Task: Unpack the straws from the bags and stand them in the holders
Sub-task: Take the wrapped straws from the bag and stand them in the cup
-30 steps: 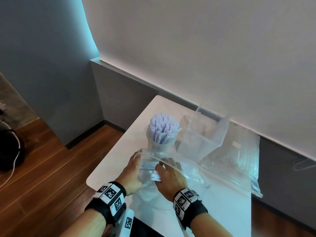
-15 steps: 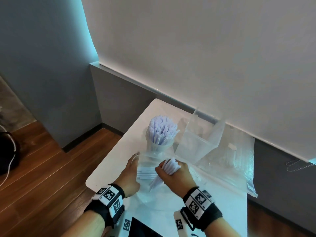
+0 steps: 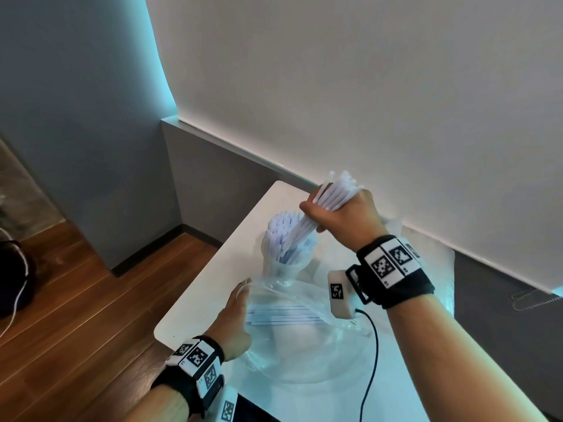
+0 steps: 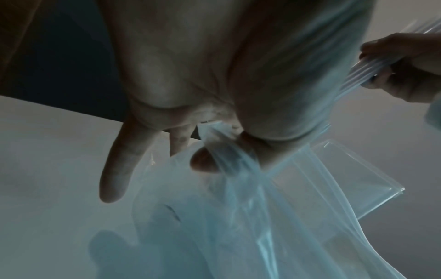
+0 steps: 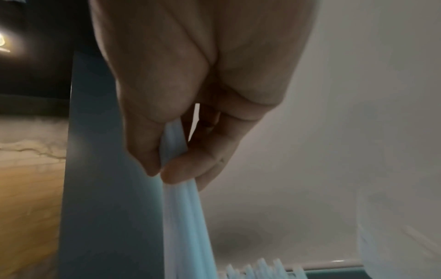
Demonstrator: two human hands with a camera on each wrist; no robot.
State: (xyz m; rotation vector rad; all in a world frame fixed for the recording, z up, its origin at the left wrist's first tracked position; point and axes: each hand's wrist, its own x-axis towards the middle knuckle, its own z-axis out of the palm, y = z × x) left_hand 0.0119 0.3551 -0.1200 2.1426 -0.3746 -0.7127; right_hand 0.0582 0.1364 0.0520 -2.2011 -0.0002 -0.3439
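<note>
Up from the bag point(image 3: 292, 303) comes the right hand point(image 3: 341, 217), now gripping a bunch of straws point(image 3: 307, 226) slanting over the full round holder point(image 3: 286, 266) far on the desk point(image 3: 201, 287). Left hand point(image 3: 234, 315) is pinching the bag's mouth. Crowded straws may be blocking entry, scattering some or tipping the holder.

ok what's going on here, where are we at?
A person is moving straws out of a bag into a holder. The right hand grips a bundle of straws, tilted, with its lower ends going into the round clear holder that is already packed with straws. The left hand pinches the edge of the plastic bag on the white table. A few straws lie flat in the bag, not yet unpacked.
</note>
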